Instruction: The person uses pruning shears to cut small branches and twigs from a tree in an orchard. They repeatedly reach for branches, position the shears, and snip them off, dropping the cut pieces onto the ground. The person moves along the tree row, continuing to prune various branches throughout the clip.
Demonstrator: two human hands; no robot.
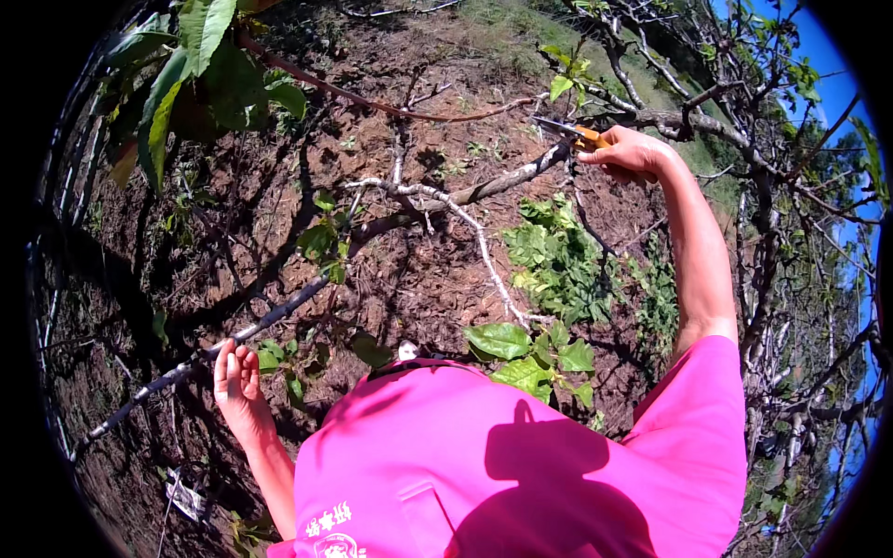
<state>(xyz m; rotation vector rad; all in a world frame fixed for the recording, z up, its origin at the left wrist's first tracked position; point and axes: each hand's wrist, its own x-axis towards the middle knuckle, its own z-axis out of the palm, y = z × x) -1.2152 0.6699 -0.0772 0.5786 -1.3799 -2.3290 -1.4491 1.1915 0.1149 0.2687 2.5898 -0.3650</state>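
My right hand point(628, 155), on an outstretched arm at the upper right, is closed around the orange handles of pruning shears point(582, 136). Their blades point left, close to the tip of a thin reddish shoot point(432, 117); whether they touch it I cannot tell. Just below the shears runs a thick grey tree branch point(502, 183), slanting down to the lower left. Beside that branch's lower part, my left hand point(239, 376) is raised with fingers slightly curled and holds nothing visible. A pale, crooked side branch point(481, 240) reaches down towards my pink shirt.
Large green leaves point(202, 77) hang at the upper left. Tangled bare branches point(760, 181) fill the right side. Leafy shoots point(530, 359) stand close to my shirt, and a green weed clump point(558, 254) grows on the brown soil. A pale scrap point(185, 496) lies at the lower left.
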